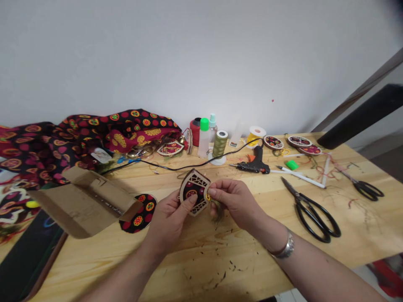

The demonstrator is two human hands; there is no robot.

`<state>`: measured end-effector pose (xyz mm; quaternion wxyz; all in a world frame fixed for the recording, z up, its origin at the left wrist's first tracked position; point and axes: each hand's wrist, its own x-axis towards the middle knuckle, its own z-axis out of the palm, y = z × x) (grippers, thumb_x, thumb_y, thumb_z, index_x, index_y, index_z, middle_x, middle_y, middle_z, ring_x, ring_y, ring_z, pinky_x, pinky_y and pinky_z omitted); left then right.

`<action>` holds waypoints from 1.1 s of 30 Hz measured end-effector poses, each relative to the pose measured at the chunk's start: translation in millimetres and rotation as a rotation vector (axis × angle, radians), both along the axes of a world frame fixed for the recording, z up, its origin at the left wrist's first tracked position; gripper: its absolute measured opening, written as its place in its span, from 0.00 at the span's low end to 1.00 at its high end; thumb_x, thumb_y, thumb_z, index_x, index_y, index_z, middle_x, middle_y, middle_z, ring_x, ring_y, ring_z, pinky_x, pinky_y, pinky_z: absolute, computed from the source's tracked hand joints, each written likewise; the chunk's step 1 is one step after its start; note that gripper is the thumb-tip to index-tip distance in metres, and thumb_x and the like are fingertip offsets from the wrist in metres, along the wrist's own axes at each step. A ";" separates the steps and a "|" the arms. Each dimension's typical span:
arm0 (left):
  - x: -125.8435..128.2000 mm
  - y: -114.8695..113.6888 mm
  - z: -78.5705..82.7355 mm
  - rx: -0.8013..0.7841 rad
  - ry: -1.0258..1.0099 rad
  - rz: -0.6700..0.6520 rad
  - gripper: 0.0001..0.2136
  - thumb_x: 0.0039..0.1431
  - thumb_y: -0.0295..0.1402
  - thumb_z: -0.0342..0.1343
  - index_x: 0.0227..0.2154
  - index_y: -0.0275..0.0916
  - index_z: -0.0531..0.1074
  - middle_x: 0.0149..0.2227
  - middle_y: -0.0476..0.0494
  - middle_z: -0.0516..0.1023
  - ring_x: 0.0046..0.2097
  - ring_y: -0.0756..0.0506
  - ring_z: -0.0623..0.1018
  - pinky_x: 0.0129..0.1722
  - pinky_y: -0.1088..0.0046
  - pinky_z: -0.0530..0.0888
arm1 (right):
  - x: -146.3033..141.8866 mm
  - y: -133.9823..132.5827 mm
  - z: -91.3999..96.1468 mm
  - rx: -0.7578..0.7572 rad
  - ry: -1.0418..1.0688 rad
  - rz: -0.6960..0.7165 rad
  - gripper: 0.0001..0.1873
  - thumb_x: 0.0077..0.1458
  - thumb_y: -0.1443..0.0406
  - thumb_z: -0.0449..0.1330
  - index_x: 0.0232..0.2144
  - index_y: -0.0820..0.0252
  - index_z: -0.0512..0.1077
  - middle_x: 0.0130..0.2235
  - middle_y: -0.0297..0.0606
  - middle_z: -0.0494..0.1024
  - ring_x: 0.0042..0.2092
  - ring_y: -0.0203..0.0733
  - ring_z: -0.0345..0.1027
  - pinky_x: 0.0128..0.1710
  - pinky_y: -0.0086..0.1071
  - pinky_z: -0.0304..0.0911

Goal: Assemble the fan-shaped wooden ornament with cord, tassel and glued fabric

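Note:
My left hand (171, 218) holds a fan-shaped wooden ornament (197, 179) by its left side, thumb across the dark patterned fabric in its middle. The ornament has cut-out lattice bands above and below the fabric. At its right edge my right hand (234, 199) pinches a small yellow cord loop (208, 196). A green thread tassel (218, 213) hangs below those fingers, partly hidden by them. Left of my left hand lies a round piece of patterned fabric (143, 214), partly under an open cardboard box (85, 205).
A black glue gun (256, 162) lies behind my hands, its cord running left. Large black scissors (310, 209) and smaller scissors (367, 188) lie to the right. A green thread spool (220, 144) and bottles (204, 138) stand near the wall. Patterned cloth (126, 126) is heaped back left.

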<state>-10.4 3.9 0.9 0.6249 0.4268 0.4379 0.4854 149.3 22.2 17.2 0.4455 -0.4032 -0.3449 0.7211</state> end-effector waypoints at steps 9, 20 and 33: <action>-1.0 0.1 -0.6 0.011 0.047 0.004 0.13 0.52 0.35 0.59 0.40 0.35 0.76 0.37 0.43 0.80 0.36 0.46 0.77 0.39 0.72 0.72 | 2.3 1.7 0.4 -0.016 0.026 0.023 0.11 0.37 0.63 0.68 0.21 0.65 0.72 0.19 0.29 0.73 0.16 0.29 0.65 0.16 0.23 0.60; -0.3 -0.2 -1.4 -0.006 0.003 -0.012 0.14 0.53 0.34 0.59 0.42 0.36 0.75 0.37 0.43 0.81 0.37 0.45 0.77 0.41 0.71 0.72 | 4.5 3.3 -1.0 -0.008 -0.019 0.048 0.11 0.39 0.62 0.67 0.20 0.64 0.71 0.16 0.28 0.70 0.17 0.28 0.64 0.18 0.22 0.59; 1.2 -0.3 0.8 -0.017 0.013 -0.001 0.14 0.52 0.35 0.59 0.41 0.35 0.76 0.37 0.41 0.81 0.36 0.44 0.78 0.40 0.70 0.73 | 4.0 3.3 -2.1 0.036 -0.087 0.015 0.15 0.42 0.58 0.65 0.22 0.63 0.66 0.17 0.27 0.69 0.16 0.28 0.63 0.15 0.21 0.53</action>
